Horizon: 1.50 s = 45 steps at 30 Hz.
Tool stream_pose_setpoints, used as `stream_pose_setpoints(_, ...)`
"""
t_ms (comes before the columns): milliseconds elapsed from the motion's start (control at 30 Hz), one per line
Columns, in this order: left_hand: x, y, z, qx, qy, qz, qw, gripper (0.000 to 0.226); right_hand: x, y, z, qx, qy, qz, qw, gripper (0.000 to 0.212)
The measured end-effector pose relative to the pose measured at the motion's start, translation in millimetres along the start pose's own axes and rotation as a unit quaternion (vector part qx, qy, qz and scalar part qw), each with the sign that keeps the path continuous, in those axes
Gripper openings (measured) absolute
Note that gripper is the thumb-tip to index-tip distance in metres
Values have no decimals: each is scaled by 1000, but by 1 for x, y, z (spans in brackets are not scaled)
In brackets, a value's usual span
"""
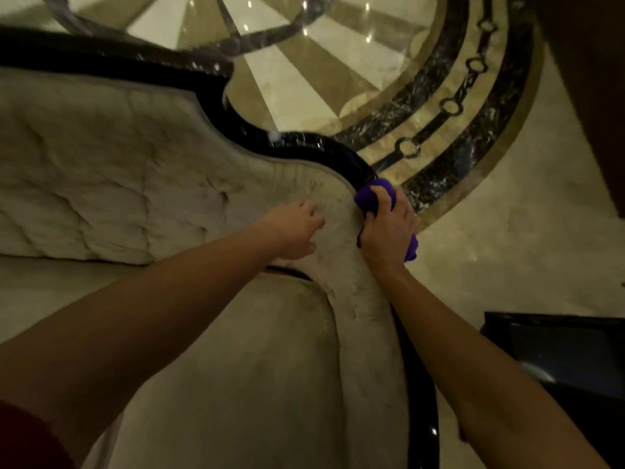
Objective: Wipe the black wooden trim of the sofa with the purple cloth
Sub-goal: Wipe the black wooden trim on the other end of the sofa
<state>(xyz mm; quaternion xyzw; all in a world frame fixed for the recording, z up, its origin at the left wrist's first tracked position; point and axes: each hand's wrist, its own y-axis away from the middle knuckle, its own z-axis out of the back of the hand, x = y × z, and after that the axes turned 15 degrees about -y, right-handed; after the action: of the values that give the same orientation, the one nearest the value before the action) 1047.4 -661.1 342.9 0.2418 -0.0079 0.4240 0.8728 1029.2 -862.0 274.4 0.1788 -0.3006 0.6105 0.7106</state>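
A beige tufted sofa (111, 184) fills the left and lower middle of the head view. Glossy black wooden trim (324, 148) curves along its back edge and runs down the side of the arm. My right hand (387, 228) grips the purple cloth (370, 198) and presses it against the trim where the back curves into the arm. The cloth shows above and below my fingers. My left hand (296, 230) rests flat on the beige upholstery just left of the cloth, fingers slightly spread, holding nothing.
Behind the sofa lies polished marble floor with a dark circular inlay band (453, 106). A round glass-like rim (189, 38) shows at the top. A black glossy table (561, 353) stands at the right, close to the sofa arm. A dark surface (595, 96) rises at the upper right.
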Motion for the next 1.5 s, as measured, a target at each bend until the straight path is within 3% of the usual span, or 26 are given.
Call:
stream_pose_setpoints(67,17,12,9,-38,-13,8,999,47,13,-22,1,12,24,15,1000,50)
stream_pose_setpoints(200,59,40,41,-187,-21,48,981,39,60,-59,-1,57,65,71,994,51)
stream_pose_setpoints(333,102,59,58,-280,-39,94,955,53,98,-86,-9,121,66,85,987,56)
stream_pose_setpoints(433,134,66,61,-349,-32,154,924,66,98,-95,-13,124,47,100,986,49)
stream_pose_setpoints(567,181,62,58,-305,-48,213,927,78,89,-106,-22,114,34,101,988,48)
stream_pose_setpoints(667,204,53,46,-263,-5,283,923,68,93,-118,-27,92,-35,94,991,53)
stream_pose_setpoints(733,215,40,43,-284,-10,307,908,61,99,-120,-32,48,-93,104,989,55)
stream_pose_setpoints(833,234,17,57,-239,-14,308,921,69,114,-120,-47,2,-97,125,987,35)
stream_pose_setpoints(933,245,5,62,-212,-24,311,926,64,141,-122,-69,19,-97,139,985,16)
stream_pose_setpoints(1033,237,7,61,-232,-28,326,916,59,164,-120,-93,38,-84,146,985,47)
stream_pose_setpoints(1133,236,7,62,-246,-31,334,910,57,186,-123,-107,79,-83,169,979,47)
stream_pose_setpoints(1200,237,7,61,-264,-31,336,903,54,198,-133,-110,122,-174,147,966,43)
stream_pose_setpoints(1267,238,6,58,-281,-29,341,897,60,213,-139,-109,171,-311,70,932,36)
stream_pose_setpoints(1367,240,4,57,-289,-19,347,892,70,232,-145,-104,173,-510,-89,838,29)
stream_pose_setpoints(1433,241,3,56,-297,-12,346,890,73,241,-149,-99,181,-637,-176,728,29)
stream_pose_setpoints(1500,241,3,56,-315,-6,350,882,74,245,-154,-97,186,-742,-208,610,27)
